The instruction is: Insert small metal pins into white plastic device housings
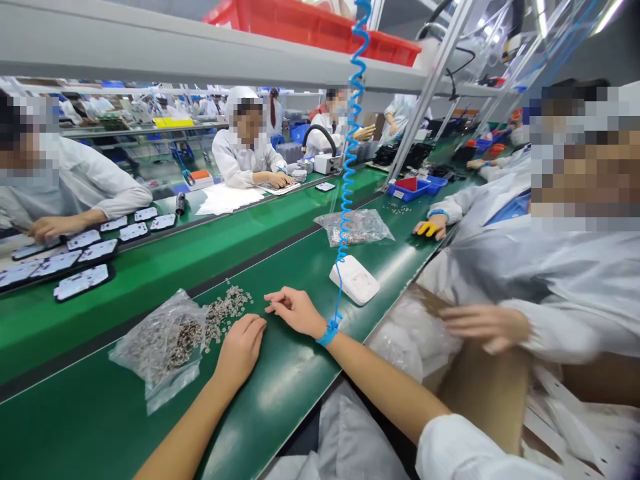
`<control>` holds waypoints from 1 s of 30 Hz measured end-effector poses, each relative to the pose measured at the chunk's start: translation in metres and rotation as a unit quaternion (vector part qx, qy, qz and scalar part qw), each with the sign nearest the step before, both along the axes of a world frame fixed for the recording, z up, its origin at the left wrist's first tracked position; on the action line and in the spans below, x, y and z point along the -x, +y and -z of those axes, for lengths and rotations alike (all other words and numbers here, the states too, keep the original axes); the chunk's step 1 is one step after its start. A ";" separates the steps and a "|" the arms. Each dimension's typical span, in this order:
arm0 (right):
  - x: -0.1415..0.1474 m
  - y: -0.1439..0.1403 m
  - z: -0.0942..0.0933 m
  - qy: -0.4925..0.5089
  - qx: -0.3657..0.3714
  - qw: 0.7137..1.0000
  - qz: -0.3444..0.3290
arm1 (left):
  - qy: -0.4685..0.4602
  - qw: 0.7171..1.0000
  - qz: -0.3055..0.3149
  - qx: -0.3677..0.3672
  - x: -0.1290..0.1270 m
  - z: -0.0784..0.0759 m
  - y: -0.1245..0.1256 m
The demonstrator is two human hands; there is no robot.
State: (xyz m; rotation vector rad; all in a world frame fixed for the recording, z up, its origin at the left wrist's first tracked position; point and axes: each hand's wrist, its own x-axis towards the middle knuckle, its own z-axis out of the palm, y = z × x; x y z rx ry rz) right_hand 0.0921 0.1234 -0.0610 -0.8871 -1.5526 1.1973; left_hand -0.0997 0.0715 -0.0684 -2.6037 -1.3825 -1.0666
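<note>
Left hand: I am resting my left hand (240, 350) on the green desk (280, 387) close to its near edge, fingers curled loosely under and gripping nothing that I can make out, the knuckles lying just beside the heap.
Right hand: I am holding my right hand (295, 310) flat and low, fingers half spread and empty, the fingertips (270, 308) touching the desk just beside the loose parts.
Loose parts: the small metal parts (225, 313) are lying scattered in a heap between the hands and the bag, toward the middle strip of the desk.
Bag: a clear plastic bag (163, 343) of the same parts is lying to the left of the heap, its open mouth facing the spill.
Wrist strap: a blue wrist strap (329, 331) is circling my right wrist, its coiled cord (350, 153) running upward past the white box (354, 279).
Neighbour: a person's hand (483, 327) is working over a cardboard box at the right, well apart from mine.
Doing it well: I am judging that light fingertip pressure and short sweeps suit pieces this small; the left hand could be walling off the heap so nothing is rolling toward the near edge.
</note>
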 end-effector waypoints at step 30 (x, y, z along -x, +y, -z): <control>-0.090 -0.026 0.011 -0.256 -0.094 0.862 0.427 | 0.039 0.970 -0.005 -0.239 -0.017 -0.009 -0.025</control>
